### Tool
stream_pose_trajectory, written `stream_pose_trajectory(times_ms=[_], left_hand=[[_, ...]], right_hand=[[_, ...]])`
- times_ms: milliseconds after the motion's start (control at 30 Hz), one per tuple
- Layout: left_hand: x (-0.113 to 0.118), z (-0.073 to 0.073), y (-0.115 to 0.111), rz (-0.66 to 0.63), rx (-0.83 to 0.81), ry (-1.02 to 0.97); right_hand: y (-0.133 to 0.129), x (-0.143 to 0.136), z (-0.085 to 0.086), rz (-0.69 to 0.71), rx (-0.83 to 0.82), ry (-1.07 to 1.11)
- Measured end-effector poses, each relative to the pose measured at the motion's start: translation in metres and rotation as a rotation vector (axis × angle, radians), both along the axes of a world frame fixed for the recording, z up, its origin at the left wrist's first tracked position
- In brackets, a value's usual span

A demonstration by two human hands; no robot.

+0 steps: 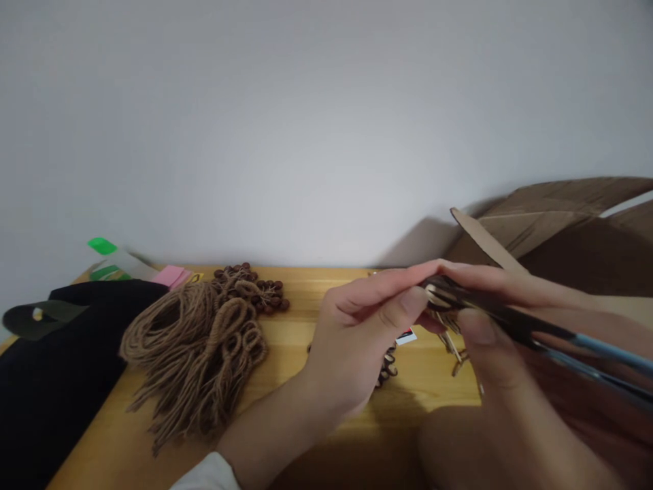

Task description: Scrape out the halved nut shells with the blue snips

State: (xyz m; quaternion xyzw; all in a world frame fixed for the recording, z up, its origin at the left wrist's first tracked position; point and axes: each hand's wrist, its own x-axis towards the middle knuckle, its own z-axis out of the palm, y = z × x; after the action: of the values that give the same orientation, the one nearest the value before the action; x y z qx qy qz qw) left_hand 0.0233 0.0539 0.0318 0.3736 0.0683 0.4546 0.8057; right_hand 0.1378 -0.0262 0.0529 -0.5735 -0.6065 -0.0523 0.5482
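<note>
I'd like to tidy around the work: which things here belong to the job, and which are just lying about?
Belong:
- blue-handled tool, in the right hand
- small piece at its tip
- probably brown cords, dark beads

Seemingly lying about:
- pink paper
- black cloth
- cardboard

Kinda dim pic tbh, soft glow mid-wall (326, 136), shadow on it just left of the cardboard box (561, 231), hands (347, 340) a bit blurry.

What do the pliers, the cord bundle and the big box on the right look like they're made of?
Pliers: probably metal, dark with a slight shine; blue handles perhaps plastic-coated.
Cord bundle: matte twisted fibre, maybe jute or cotton.
Box: plain brown cardboard, judging by its bent, creased flaps.
</note>
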Motion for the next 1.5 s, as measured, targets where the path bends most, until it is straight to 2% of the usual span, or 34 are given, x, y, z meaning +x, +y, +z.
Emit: stream_pose_trajectory(times_ms=[333,467,567,633,700,767,867,1067,1233,1333,1367,1433,1500], left_hand=[[0.002,-0.005,0.003,0.034,0.069,-0.018],[0.002,-0.003,0.003,0.031,0.056,-0.008],[0.002,0.0,0.003,-0.004,-0.01,-0.023],[0.003,0.002,0.002,-0.026,-0.064,-0.051],[0.004,0.004,0.002,-0.041,-0.098,-0.08],[0.005,0.005,0.003,-0.053,-0.113,-0.092],[0.005,0.005,0.003,-0.047,-0.13,-0.084],[0.005,0.006,0.003,-0.044,-0.141,-0.05],[0.006,0.006,0.002,-0.029,-0.164,-0.048],[0.007,0.005,0.0,-0.008,-0.162,-0.047],[0.007,0.005,-0.001,-0.007,-0.162,-0.047],[0.007,0.005,-0.001,-0.009,-0.164,-0.042],[0.007,0.004,-0.001,-0.008,-0.164,-0.036]], right_hand=[[0.006,0.0,-0.007,-0.005,0.008,0.022],[0.006,0.003,0.002,-0.028,0.013,0.034],[0.007,0.001,0.012,-0.037,-0.084,-0.009],[0.008,-0.01,0.016,-0.066,-0.172,-0.044],[0.007,-0.023,0.015,-0.254,-0.023,0.109],[0.006,-0.031,0.011,-0.151,0.041,0.072],[0.004,-0.025,0.004,-0.039,0.054,0.003],[0.005,-0.008,0.003,-0.045,0.067,-0.024],[0.003,-0.012,0.007,-0.171,-0.003,-0.024],[0.0,-0.006,0.009,-0.133,-0.101,-0.059],[-0.001,-0.004,0.009,-0.048,-0.158,-0.082],[0.0,-0.002,0.008,-0.137,-0.108,-0.048],[0.003,-0.004,0.008,-0.114,-0.099,0.02]])
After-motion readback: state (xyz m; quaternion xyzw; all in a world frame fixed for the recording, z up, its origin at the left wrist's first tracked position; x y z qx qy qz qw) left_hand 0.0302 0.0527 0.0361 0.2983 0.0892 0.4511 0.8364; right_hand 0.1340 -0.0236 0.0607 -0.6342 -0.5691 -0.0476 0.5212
